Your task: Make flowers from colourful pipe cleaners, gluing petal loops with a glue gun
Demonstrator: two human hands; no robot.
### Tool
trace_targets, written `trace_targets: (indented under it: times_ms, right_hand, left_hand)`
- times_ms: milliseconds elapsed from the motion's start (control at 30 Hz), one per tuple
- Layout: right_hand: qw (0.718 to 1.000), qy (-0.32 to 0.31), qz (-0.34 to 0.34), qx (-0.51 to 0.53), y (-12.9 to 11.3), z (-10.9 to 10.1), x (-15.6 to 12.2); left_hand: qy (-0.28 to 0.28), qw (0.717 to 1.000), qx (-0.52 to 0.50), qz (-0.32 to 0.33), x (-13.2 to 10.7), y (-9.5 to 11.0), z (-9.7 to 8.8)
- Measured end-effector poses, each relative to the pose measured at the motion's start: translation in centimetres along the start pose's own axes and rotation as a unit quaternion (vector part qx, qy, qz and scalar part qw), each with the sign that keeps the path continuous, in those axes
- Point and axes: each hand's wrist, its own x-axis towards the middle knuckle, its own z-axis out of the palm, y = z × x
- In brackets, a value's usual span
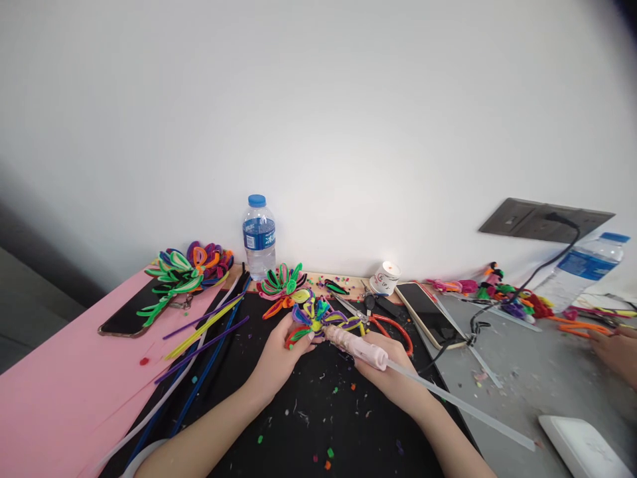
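My left hand (280, 355) is closed on a pipe-cleaner flower (304, 317) with purple, green, orange and yellow looped petals. In my right hand (393, 372) is a pale pink hot glue gun (355, 346), with a long translucent glue stick (462, 402) sticking out of its back end. The gun's nozzle points at the flower's centre; whether it touches I cannot tell. Just behind stands another pipe-cleaner flower (283, 282) in green and pink. Orange-handled scissors (393, 326) lie beyond my right hand.
A water bottle (259, 239) stands by the wall. Loose pipe cleaners (204, 330) and a phone (130, 312) lie left, with finished flowers (182, 272). Another phone (428, 315), a paper cup (385, 279) and a black cable (527, 282) are right. Another person's hand (617, 352) shows far right.
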Motion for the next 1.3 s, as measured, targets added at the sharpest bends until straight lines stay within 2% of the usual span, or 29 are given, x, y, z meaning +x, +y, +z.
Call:
trace_targets:
  times_ms: [233, 467, 700, 933, 1300]
  right_hand:
    - [1.000, -0.011, 0.000, -0.010, -0.3, -0.2, -0.1]
    - [0.999, -0.018, -0.030, -0.028, -0.3, -0.3, -0.2]
    - [0.986, -0.036, -0.033, -0.159, -0.7, -0.5, -0.4]
    - [0.973, -0.030, -0.047, -0.222, -1.5, -0.5, -0.6]
    - [0.979, -0.013, -0.061, -0.192, -1.0, -0.4, -1.0]
  left_hand:
    - [-0.012, 0.999, 0.022, 0.019, -0.1, 0.1, 0.0]
    - [-0.021, 0.994, 0.077, 0.076, 0.2, -0.6, -0.4]
    - [-0.014, 0.988, 0.112, 0.104, 0.3, -0.7, -0.5]
    - [-0.001, 0.984, 0.130, 0.121, 0.4, -1.1, -0.5]
    - [0.024, 0.978, 0.161, 0.131, 0.2, -0.2, -0.5]
